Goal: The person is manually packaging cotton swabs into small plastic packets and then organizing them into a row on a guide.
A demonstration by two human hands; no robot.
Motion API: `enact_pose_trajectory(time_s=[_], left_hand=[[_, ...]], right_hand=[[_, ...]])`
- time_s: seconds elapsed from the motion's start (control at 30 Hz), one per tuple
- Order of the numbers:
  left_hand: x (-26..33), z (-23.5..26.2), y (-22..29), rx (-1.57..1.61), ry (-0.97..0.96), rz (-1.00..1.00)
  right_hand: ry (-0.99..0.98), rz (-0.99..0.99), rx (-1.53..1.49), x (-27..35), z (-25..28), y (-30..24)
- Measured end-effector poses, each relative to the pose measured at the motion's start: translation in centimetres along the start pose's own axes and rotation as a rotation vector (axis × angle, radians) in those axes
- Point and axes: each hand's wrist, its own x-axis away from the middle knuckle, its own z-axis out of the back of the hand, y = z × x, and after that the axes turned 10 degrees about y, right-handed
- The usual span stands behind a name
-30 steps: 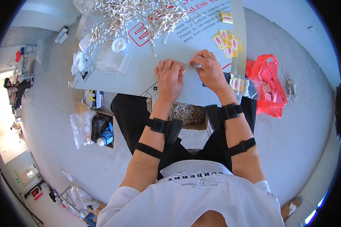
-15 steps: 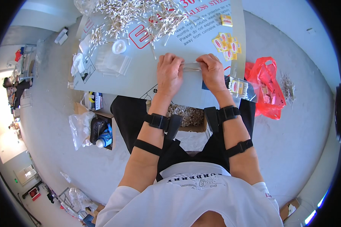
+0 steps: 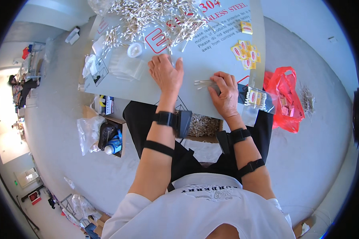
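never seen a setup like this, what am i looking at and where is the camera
No robot here: a person works bare-handed, black straps around both forearms. A wide camera worn on the head looks down, so edges bend. On the table lie a heap of cotton swabs, clear plastic bags, a round white container and yellow cards. A packet of swabs lies near its lower right corner. The left hand is spread open below the heap. The right hand has a few loose swabs at its fingers; whether it grips them is hard to tell.
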Motion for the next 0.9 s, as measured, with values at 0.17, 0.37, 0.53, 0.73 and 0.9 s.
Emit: enact_pose_trajectory(time_s=[0.17, 0.37, 0.53, 0.73, 0.9], left_hand=[[-2.7, -0.9, -1.3, -0.259, -0.116, 0.1], [0.6, 1.3, -0.6, -0.207, -0.265, 0.068], [2.8, 1.4, 1.6, -0.034, -0.226, -0.13], [0.2, -1.4, 1.4, 0.243, -0.241, -0.161], [-3.5, -2.6, 0.8, 0.102, -0.003, -0.066]], right_hand=[[-0.002, 0.015, -0.006, -0.1, -0.2, -0.2], [-0.004, 0.001, -0.003, 0.1, 0.0, 0.1], [-0.013, -0.006, -0.037, 0.1, 0.2, 0.2], [0.145, -0.076, -0.206, -0.1, -0.1, 0.4], [0.148, -0.064, -0.198, -0.1, -0.2, 0.4]])
